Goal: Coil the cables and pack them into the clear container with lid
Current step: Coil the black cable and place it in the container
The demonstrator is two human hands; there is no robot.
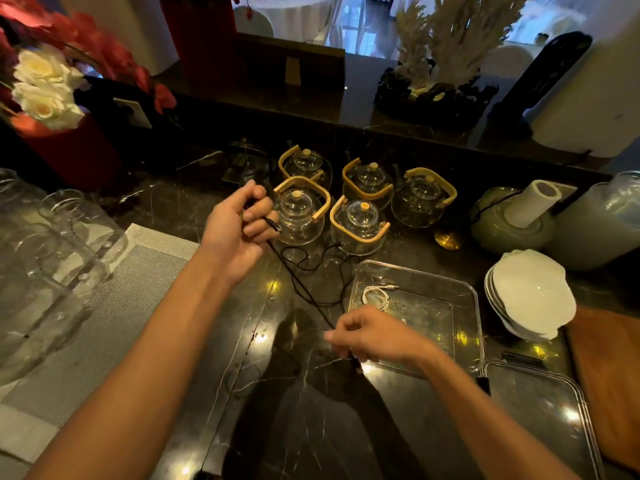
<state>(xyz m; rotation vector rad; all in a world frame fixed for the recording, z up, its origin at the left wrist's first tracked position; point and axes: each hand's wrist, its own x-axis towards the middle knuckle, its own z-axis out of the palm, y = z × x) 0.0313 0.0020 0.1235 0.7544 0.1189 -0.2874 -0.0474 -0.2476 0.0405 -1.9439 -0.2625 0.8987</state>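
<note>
Black cable (304,289) gripped in both hands (239,225) (372,336), glass teapots (301,213) just behind.

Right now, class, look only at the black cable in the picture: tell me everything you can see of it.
The black cable is thin, dark and looks rubbery. The left hand grips one end raised above the counter, a small plug poking out past the fingers. From there it runs taut and slanting down to the right hand, which pinches it low near the clear container. Slack loops lie on the dark marble counter between the glass teapots and the container. It is not yet coiled.
</note>
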